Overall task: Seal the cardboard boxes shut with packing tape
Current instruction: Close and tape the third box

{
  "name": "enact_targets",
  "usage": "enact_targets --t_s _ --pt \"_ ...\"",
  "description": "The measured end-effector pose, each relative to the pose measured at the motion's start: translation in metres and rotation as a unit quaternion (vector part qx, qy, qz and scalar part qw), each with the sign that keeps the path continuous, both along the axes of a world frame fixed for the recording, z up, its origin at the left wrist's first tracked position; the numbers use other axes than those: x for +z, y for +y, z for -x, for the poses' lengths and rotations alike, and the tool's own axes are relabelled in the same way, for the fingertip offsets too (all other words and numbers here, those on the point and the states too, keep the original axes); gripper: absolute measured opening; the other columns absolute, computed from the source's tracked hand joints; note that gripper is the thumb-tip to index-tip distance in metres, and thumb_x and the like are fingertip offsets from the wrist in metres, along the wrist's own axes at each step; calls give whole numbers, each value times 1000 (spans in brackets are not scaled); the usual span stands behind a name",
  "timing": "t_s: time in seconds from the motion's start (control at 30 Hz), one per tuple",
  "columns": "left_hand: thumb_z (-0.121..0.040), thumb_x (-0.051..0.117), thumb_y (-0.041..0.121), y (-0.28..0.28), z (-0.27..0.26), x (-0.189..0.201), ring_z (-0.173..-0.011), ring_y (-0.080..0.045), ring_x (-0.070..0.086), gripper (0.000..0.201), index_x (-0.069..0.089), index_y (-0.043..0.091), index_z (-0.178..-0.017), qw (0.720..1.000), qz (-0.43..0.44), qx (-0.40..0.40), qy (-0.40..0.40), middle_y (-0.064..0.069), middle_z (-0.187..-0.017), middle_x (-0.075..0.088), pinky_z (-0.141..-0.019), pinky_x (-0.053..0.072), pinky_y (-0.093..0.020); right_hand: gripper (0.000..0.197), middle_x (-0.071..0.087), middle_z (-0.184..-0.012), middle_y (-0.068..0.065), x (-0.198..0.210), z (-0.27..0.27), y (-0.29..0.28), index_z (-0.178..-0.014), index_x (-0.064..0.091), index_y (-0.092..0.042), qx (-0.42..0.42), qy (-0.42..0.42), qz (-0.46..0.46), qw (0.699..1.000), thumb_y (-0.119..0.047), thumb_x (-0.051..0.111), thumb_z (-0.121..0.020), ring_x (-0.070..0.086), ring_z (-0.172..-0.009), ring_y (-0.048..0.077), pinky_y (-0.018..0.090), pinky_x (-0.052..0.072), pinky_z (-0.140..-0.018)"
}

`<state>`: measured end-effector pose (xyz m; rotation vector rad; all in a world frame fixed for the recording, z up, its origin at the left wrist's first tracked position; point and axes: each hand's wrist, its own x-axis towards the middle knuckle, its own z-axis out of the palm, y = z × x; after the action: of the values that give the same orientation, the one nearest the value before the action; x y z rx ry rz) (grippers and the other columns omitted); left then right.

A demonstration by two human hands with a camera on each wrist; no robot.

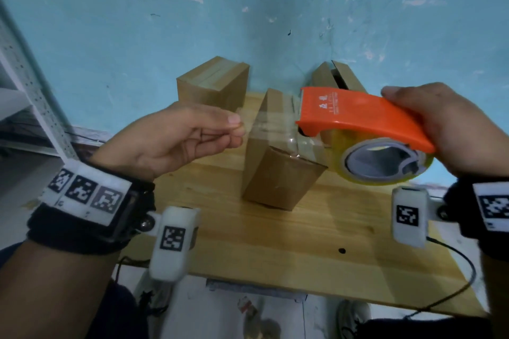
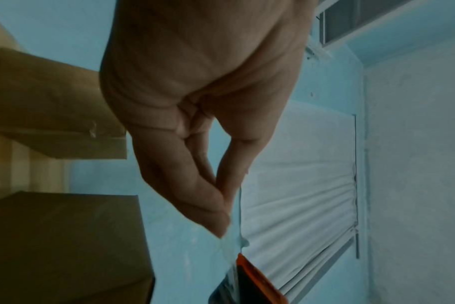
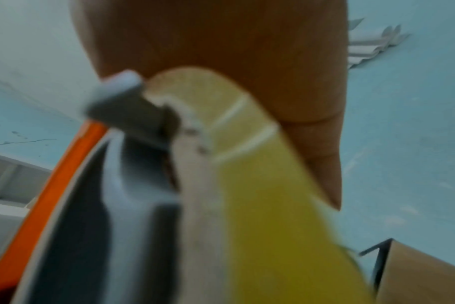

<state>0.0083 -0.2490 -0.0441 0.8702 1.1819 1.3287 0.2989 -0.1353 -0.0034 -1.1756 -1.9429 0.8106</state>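
While stretched, tape (image 1: 271, 121) between hands

Wooden table (image 1: 316, 242) against scuffed blue wall (image 1: 137, 22); white shelving (image 1: 24, 82) at left.

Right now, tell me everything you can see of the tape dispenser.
The tape dispenser has a curved orange plastic cover bearing small white print, over a yellowish roll on a grey hub. The right hand grips it from above, holding it in the air over the table, tilted down toward the left. A strip of clear tape runs from its front edge to the left hand, which pinches the free end above the middle box.
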Motion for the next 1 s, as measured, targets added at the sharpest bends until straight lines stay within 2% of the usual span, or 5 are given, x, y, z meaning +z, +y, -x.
enact_targets --t_s 0.1,0.27,0.47,0.9,1.0 --pt "-76 67 16 2 -3 -3 -67 -8 71 14 74 5 -82 1000 27 -5 -14 -5 -77 74 -58 55 -13 94 46 -67 44 -12 -7 9 -76 54 17 92 19 40 995 -73 75 -58 48 -59 33 42 34 -64" --pt "-78 71 24 16 -26 -19 -60 -3 64 13 79 16 -71 999 40 4 14 1 -72 71 -58 55 -12 76 52 -62 31 -37 -25 20 -70 62 7 138 90 51 985 -65 80 -58 47 -51 28 22 37 -48" --pt "-70 77 31 26 -38 -20 -60 -4 64 30 77 8 -90 993 8 56 99 -2 -76 74 -62 56 -14 66 52 -54 19 -57 -34 22 -70 58 12 125 177 20 976 -52 76 -68 42 -48 25 24 33 -48" --pt "-63 78 31 20 -28 -18 -54 -2 61 16 80 17 -69 990 32 62 122 0 -71 73 -54 52 -11 41 54 -46 3 -65 -48 23 -59 63 4 119 177 88 973 -35 68 -72 47 -39 14 16 37 -43" --pt "-65 78 30 22 -23 -20 -51 -1 59 15 80 15 -69 989 44 69 120 1 -68 71 -52 51 -10 33 54 -44 1 -70 -52 27 -48 65 -11 117 175 101 972 -25 69 -78 47 -37 12 16 37 -42"
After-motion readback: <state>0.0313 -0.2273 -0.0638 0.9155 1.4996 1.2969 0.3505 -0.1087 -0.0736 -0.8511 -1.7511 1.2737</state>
